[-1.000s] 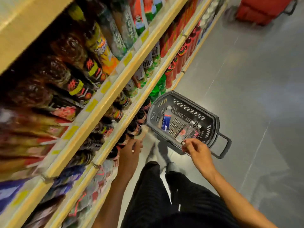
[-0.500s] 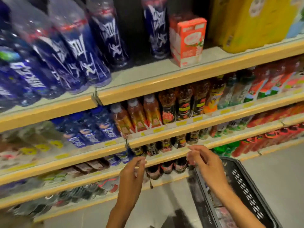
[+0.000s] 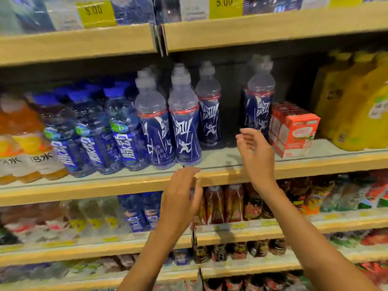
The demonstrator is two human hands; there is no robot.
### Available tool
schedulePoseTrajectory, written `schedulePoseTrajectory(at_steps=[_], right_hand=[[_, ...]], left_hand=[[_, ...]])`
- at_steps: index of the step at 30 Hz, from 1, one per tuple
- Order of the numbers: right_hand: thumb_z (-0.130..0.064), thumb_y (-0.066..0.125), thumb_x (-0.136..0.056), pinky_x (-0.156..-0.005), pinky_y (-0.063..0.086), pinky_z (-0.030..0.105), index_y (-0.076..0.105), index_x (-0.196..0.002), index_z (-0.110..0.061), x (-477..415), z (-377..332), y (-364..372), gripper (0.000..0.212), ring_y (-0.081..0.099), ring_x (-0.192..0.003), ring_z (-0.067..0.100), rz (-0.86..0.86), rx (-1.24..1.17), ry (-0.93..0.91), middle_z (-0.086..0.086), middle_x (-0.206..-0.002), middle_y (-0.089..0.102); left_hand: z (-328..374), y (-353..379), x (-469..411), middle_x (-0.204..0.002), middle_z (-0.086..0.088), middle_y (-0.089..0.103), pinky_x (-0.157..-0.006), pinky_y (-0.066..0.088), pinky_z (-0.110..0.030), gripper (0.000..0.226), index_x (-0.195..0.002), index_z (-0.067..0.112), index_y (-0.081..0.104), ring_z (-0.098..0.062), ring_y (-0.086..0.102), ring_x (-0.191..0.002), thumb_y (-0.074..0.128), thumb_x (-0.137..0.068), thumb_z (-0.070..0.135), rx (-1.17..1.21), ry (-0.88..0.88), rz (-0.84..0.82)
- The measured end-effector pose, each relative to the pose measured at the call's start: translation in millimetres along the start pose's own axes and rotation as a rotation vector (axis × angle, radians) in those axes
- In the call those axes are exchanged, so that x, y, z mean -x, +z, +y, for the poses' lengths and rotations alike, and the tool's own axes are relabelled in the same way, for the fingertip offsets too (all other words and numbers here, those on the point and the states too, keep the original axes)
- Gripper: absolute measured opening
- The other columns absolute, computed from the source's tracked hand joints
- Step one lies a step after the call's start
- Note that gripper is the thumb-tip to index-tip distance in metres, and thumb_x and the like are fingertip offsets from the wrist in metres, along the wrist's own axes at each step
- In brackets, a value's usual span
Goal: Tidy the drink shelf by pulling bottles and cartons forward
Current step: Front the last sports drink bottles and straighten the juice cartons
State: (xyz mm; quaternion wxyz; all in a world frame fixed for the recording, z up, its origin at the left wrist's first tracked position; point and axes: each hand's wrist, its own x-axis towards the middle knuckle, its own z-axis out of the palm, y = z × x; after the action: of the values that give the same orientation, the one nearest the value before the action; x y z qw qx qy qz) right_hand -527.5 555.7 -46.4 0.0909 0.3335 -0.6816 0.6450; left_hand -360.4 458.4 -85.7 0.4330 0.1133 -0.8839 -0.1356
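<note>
At shelf (image 3: 105,186): left hand (image 3: 181,193), right hand (image 3: 255,153), relaxed.

Clear plastic bottles (image 3: 184,122) with glossy blue film labels and translucent caps stand at the centre of the frame on a smooth, pale matt shelf board (image 3: 220,159), whose front lip (image 3: 94,189) has a light wood-look finish. Right of centre, red cartons (image 3: 294,131) show the dull sheen of coated paperboard. At far right, yellow packs (image 3: 352,101) gleam under shiny plastic wrap. At upper left, a yellow price tag (image 3: 96,13) sits behind a glossy clear strip.
</note>
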Motion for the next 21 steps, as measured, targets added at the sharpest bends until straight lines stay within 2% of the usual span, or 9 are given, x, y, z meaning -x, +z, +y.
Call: schedulePoseTrajectory(at_steps=[4,6,8,11,13,15,18,21], right_hand=[[-0.011,0.058,-0.093,-0.092,0.047,0.035,0.051,-0.124,-0.001,-28.1,20.3,-2.8,0.033,0.056,-0.105,0.023,0.087,0.191,0.02,0.012,-0.116,0.057],[-0.013,0.06,-0.091,-0.097,0.043,0.039,0.048,-0.127,0.001,-33.4,28.3,-2.4,0.04,0.051,-0.113,0.027,0.138,0.31,0.001,0.015,-0.121,0.053],[-0.016,0.062,-0.09,-0.1,0.037,0.035,0.044,-0.129,0.002,-39.1,34.6,-1.0,0.046,0.046,-0.116,0.028,0.174,0.414,-0.013,0.017,-0.124,0.049],[-0.018,0.063,-0.089,-0.093,0.032,0.025,0.041,-0.123,0.003,-52.7,41.7,4.1,0.045,0.045,-0.113,0.029,0.189,0.501,0.021,0.018,-0.121,0.046],[-0.022,0.063,-0.089,-0.094,0.032,0.026,0.039,-0.126,0.005,-62.8,45.4,11.1,0.05,0.045,-0.115,0.031,0.169,0.509,0.082,0.02,-0.123,0.046],[-0.03,0.061,-0.091,-0.099,0.028,0.028,0.032,-0.136,0.006,-70.8,49.8,17.7,0.064,0.042,-0.12,0.031,0.16,0.565,0.119,0.02,-0.13,0.044],[-0.035,0.063,-0.089,-0.106,0.024,0.03,0.024,-0.143,0.0,-78.9,52.8,22.9,0.076,0.037,-0.128,0.031,0.231,0.606,0.133,0.02,-0.14,0.038],[-0.035,0.067,-0.086,-0.107,0.021,0.032,0.021,-0.146,-0.003,-83.5,54.0,24.5,0.082,0.033,-0.13,0.034,0.287,0.613,0.141,0.022,-0.145,0.031]], left_hand=[[0.7,31.9,-36.5,-0.104,-0.012,0.066,-0.081,0.052,-0.032,0.032,-0.108,0.0,0.065,-0.025,0.063,-0.096,0.047,-0.092,0.021,-0.108,0.238,-0.067],[-2.5,44.0,-49.7,-0.103,-0.013,0.067,-0.078,0.054,-0.034,0.036,-0.107,0.0,0.066,-0.026,0.065,-0.092,0.046,-0.091,0.026,-0.177,0.349,-0.122],[-9.1,52.9,-58.9,-0.102,-0.013,0.067,-0.077,0.054,-0.036,0.04,-0.107,0.0,0.066,-0.026,0.065,-0.091,0.045,-0.092,0.03,-0.234,0.427,-0.181],[-18.5,61.5,-63.7,-0.1,-0.012,0.066,-0.073,0.054,-0.038,0.042,-0.106,0.001,0.065,-0.026,0.063,-0.087,0.043,-0.094,0.035,-0.287,0.46,-0.24],[-22.1,65.5,-62.0,-0.096,-0.011,0.065,-0.068,0.053,-0.038,0.042,-0.103,0.003,0.065,-0.024,0.062,-0.083,0.042,-0.095,0.037,-0.309,0.467,-0.239],[-23.0,67.6,-60.3,-0.094,-0.01,0.064,-0.065,0.052,-0.036,0.042,-0.1,0.004,0.065,-0.022,0.06,-0.081,0.041,-0.096,0.038,-0.33,0.468,-0.239],[-22.6,68.2,-59.5,-0.092,-0.008,0.063,-0.062,0.051,-0.034,0.043,-0.096,0.006,0.065,-0.02,0.058,-0.079,0.038,-0.097,0.04,-0.351,0.477,-0.222],[-21.4,68.5,-59.4,-0.091,-0.008,0.063,-0.059,0.05,-0.033,0.045,-0.096,0.006,0.065,-0.02,0.058,-0.078,0.037,-0.097,0.041,-0.37,0.473,-0.216]])
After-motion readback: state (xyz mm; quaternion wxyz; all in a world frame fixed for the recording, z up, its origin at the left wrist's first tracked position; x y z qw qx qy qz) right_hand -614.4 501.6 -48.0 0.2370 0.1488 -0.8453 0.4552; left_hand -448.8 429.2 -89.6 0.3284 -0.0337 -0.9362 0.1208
